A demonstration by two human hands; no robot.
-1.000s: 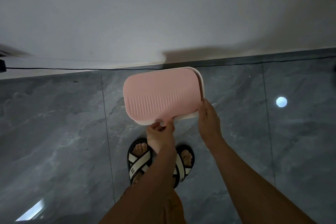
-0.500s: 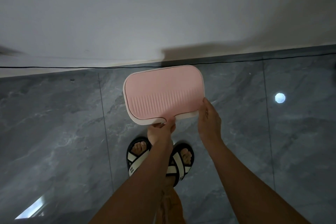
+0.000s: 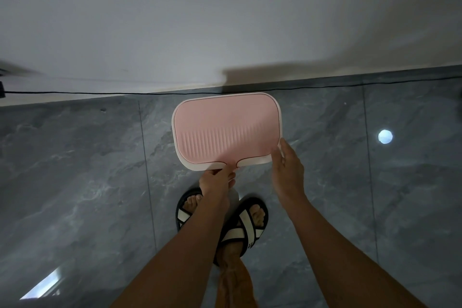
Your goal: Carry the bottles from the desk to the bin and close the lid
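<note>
The bin stands on the floor by the wall, seen from above. Its pink ribbed lid (image 3: 226, 127) lies flat inside the white rim (image 3: 280, 117). My left hand (image 3: 217, 179) is at the lid's front edge, its fingers pinching the small tab in the middle. My right hand (image 3: 287, 167) is beside the bin's front right corner, fingers apart, with the fingertips at the rim. No bottles are in view; the lid hides the inside of the bin.
Grey marble floor tiles (image 3: 75, 182) surround the bin. A white wall (image 3: 225, 20) rises behind it, and a black cable (image 3: 75, 93) runs along its base. My feet in black and white sandals (image 3: 240, 225) stand just in front of the bin.
The lid, raised on its right side a second ago, has come down flat onto the rim. My right hand has loosened from the corner and its fingers have spread.
</note>
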